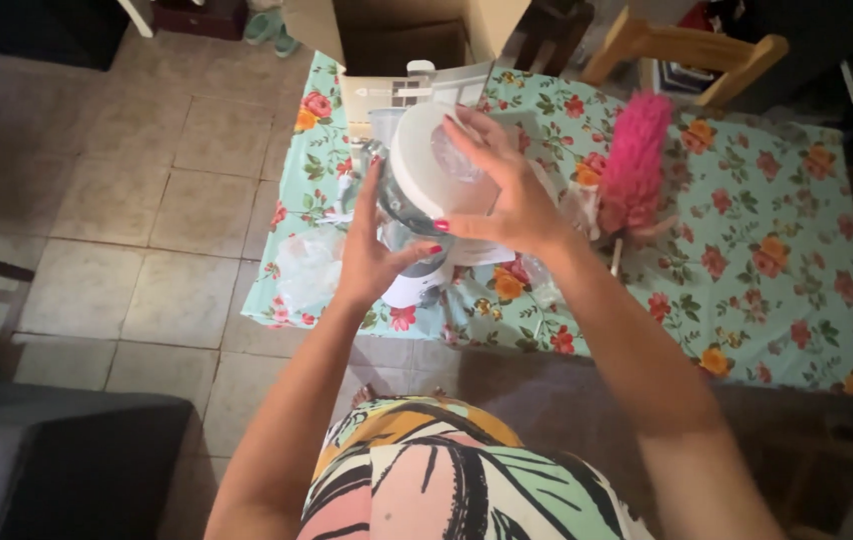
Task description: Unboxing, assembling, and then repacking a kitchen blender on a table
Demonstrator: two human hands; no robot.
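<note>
Floral-clothed surface (747, 300) stands over tiled floor. My left hand (372, 255) steadies a clear blender jar (402, 205). My right hand (512, 195) grips its round white lid (427, 170).

A white kitchen blender (417, 215) is standing upright on the table (777, 300) near its front left edge, its clear jar (402, 205) sitting on the white base (417, 285), and a round white lid (427, 165) is tilting on top of the jar

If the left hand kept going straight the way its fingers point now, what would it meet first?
The left hand already lies against the clear jar of the blender, fingers pointing up along its side. Going straight on, it would likely slide along the jar to the white lid under the right hand; depth is unclear.
</note>
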